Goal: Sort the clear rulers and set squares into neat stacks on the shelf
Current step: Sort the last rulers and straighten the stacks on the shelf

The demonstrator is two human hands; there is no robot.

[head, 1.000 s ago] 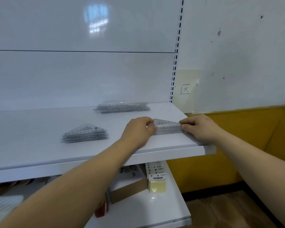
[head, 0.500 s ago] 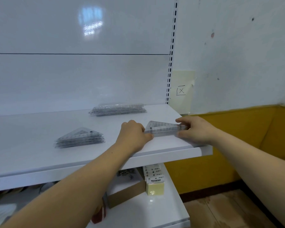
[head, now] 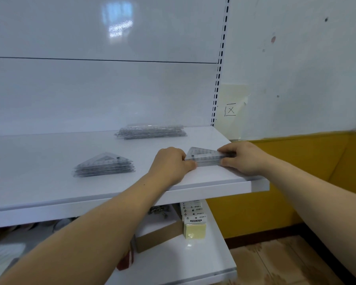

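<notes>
Clear triangular set-square stack [head: 206, 159] lies near the right front corner of the white shelf [head: 39, 188], held at both ends. Left hand [head: 171, 164] curls its fingers round the stack's left end; right hand [head: 244, 158] pinches the right end, thumb in front, fingers behind. Bare forearms [head: 111, 219] reach in from below. Farther left rests a second set-square pile [head: 104, 165], and a clear ruler pile [head: 151, 131] lies at the back. White wall [head: 296, 58] rises to the right, with a yellow band [head: 296, 171] along its foot.
</notes>
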